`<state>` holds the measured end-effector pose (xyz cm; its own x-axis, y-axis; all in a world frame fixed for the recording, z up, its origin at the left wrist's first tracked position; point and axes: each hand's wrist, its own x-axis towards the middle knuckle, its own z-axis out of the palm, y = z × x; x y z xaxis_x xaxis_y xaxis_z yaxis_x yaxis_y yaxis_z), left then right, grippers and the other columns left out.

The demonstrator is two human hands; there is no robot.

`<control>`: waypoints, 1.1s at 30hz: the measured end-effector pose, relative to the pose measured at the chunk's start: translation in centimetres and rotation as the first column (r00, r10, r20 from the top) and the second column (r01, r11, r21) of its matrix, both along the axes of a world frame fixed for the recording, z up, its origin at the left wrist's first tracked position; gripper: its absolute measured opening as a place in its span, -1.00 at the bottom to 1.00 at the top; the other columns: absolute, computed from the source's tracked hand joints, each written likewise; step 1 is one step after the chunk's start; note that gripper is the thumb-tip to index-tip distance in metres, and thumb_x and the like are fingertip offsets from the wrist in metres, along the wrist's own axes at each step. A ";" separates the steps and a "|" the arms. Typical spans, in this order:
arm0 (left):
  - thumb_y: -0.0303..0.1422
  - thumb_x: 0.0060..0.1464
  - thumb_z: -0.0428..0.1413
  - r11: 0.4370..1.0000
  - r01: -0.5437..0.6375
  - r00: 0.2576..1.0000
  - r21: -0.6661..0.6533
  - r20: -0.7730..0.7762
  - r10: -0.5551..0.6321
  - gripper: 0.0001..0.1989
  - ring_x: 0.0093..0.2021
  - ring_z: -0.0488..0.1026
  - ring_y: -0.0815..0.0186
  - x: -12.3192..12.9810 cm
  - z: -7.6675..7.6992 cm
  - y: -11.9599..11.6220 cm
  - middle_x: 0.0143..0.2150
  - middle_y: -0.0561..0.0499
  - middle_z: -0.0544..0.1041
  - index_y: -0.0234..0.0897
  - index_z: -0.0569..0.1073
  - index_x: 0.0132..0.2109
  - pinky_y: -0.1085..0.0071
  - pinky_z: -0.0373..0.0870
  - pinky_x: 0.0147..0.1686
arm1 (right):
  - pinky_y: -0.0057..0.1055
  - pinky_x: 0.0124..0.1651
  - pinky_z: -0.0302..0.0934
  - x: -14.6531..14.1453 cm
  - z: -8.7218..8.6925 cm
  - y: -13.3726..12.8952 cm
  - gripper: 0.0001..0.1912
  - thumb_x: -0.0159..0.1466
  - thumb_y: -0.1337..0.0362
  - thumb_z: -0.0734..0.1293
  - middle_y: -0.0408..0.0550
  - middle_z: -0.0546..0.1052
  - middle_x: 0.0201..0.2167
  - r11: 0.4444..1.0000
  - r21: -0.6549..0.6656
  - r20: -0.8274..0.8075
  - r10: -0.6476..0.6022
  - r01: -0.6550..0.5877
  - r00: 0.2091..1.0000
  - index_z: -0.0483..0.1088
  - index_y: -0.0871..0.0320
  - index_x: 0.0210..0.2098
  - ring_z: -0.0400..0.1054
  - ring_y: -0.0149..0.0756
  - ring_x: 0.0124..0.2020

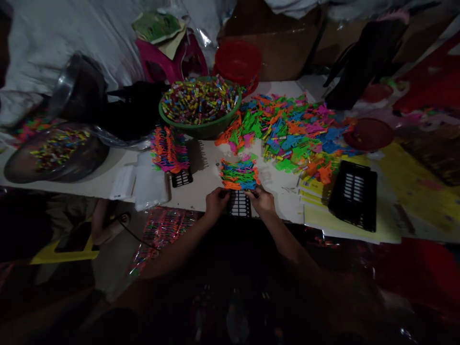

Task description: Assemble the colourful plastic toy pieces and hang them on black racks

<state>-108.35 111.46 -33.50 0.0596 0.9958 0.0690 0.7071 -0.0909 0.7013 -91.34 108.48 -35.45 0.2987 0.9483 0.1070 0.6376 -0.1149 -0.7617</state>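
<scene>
At the table's front edge, a black slotted tray (240,205) lies before me, its far part covered by rows of small colourful plastic toys (239,174). My left hand (215,203) is at the tray's left side, thumb and fingers pinched close to the nearest row. On the opposite side my right hand (264,201) is likewise pinched, with a tiny pale bit showing at its fingertips. What either pinch holds is too small and dark to name. Beyond the hands spreads a loose heap of bright plastic toys (287,129), orange, green, blue and pink.
A green basin (201,129) of wrapped candies stands behind the rows. Left are another filled tray (182,178), clear plastic bags (153,182) and a metal bowl (86,160) with candies. Right are stacked black trays (354,194) on yellow sheets. Another person's hand (111,230) shows lower left.
</scene>
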 end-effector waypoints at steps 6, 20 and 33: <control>-0.24 -0.11 0.17 0.975 0.036 0.995 0.219 0.079 -0.055 -0.71 -0.42 0.36 0.40 -1.2 2.2 -0.5 -0.37 0.02 0.43 -0.29 0.40 -0.22 0.48 0.31 -0.40 | -0.32 -0.18 0.21 2.0 2.8 -2.6 -0.78 0.14 0.16 0.23 -0.05 0.51 -0.37 0.964 0.254 0.059 -0.092 0.074 0.994 0.44 0.10 -0.31 0.37 -0.25 -0.29; -0.27 -0.05 0.14 0.798 0.120 0.989 0.591 -0.001 -0.149 -0.83 -0.43 0.24 0.42 -0.1 4.8 1.0 -0.45 0.06 0.26 -0.29 0.47 -0.33 0.49 0.24 -0.44 | -0.01 0.15 -0.22 0.0 7.8 -0.5 -0.85 0.20 0.28 0.21 -0.08 0.19 0.12 0.882 0.395 0.572 -0.018 -0.257 0.820 0.42 0.06 -0.33 -0.12 -0.10 0.17; -0.23 -0.08 0.15 0.871 0.108 0.984 0.480 0.075 -0.163 -0.63 -0.40 0.35 0.41 -2.5 2.9 0.0 -0.33 0.02 0.38 -0.31 0.35 -0.12 0.45 0.35 -0.36 | -0.07 0.12 -0.08 0.0 5.8 -2.7 -0.78 0.15 0.21 0.26 -0.01 0.24 0.07 0.864 0.496 0.357 -0.110 -0.088 0.928 0.39 0.03 -0.20 -0.02 -0.11 0.15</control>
